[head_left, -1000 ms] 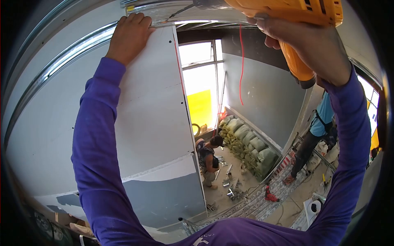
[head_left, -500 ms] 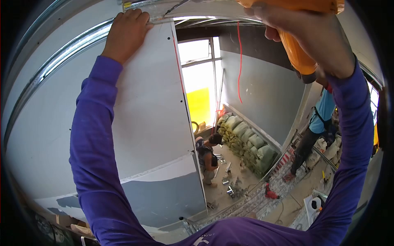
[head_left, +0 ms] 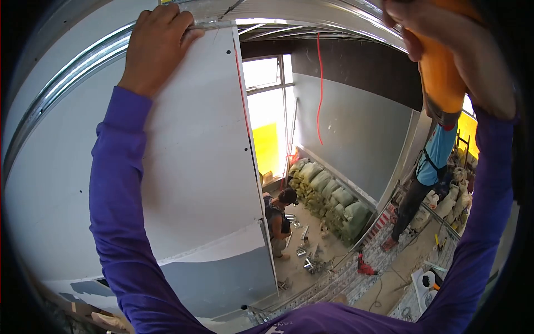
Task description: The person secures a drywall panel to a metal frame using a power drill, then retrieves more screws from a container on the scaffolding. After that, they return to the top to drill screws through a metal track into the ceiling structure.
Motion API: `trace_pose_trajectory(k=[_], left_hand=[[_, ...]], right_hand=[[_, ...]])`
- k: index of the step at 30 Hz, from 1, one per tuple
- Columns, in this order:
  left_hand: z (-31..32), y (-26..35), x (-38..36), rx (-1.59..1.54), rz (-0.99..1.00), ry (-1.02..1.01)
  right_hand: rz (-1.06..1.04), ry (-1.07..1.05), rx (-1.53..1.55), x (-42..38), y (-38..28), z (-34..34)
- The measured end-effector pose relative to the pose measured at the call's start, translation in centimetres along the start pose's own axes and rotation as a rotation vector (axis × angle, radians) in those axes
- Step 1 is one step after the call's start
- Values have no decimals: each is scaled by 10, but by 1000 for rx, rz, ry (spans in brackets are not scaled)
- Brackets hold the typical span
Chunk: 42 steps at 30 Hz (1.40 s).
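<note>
At the upper left, my left hand (head_left: 154,47) is closed, its fingers curled over the metal channel (head_left: 83,64) along the top of a white wall board (head_left: 200,128). Its thumb lies against the board near the top corner. My right hand (head_left: 464,50), at the upper right, wraps around the handle of an orange power drill (head_left: 439,72). The drill's dark handle end points down, and its front is cut off by the frame's upper edge. Dark screw heads dot the board, and a red line runs down beside its right edge.
One person (head_left: 278,220) stands below, beyond the board's edge; another in a blue shirt (head_left: 436,156) stands at right. Filled sacks (head_left: 334,192) line the far wall. A red power tool (head_left: 366,265) lies on a plank (head_left: 356,284). A red cable (head_left: 320,89) hangs from the ceiling.
My right hand has moved right with the drill, away from the board. My left hand has shifted slightly left along the top. The whole view has moved a little.
</note>
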<state>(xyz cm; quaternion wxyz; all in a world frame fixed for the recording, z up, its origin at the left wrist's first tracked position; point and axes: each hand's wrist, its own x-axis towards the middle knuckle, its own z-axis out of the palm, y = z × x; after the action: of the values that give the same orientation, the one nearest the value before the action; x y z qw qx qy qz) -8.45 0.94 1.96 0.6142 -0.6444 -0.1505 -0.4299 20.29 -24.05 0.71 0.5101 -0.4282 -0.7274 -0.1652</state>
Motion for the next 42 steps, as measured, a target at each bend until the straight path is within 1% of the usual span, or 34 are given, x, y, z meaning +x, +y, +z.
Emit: trace_pose_trajectory(k=[2,5,8,11,14,17,20,23,26,29,35,42], left_hand=[[-4,7,-1,9,-34,18],[3,-1,-2,14,67,91],[7,0,-3,34,67,128],[4,-2,-4,10,18,22],[6,-6,-1,50,105,70],[5,-5,-1,57,103,46],[-14,7,8,34,43,-110],[-14,8,7,23,51,-80],[-12,3,9,29,130,-10],[9,-7,-3,49,151,124],[3,-2,0,24,14,5],[-2,11,2,7,-58,20]], right_hand=[[7,-7,-30,3,6,5],[10,-12,-65,6,13,16],[16,-21,-91,10,17,24],[21,-25,-106,14,21,29],[27,-29,-117,15,25,32],[24,-27,-119,17,25,31],[26,-28,-121,17,26,33],[32,-34,-122,18,28,34],[27,-31,-121,18,28,29],[23,-31,-124,16,29,26],[6,-28,-118,18,36,2],[-4,-53,-88,16,58,-12]])
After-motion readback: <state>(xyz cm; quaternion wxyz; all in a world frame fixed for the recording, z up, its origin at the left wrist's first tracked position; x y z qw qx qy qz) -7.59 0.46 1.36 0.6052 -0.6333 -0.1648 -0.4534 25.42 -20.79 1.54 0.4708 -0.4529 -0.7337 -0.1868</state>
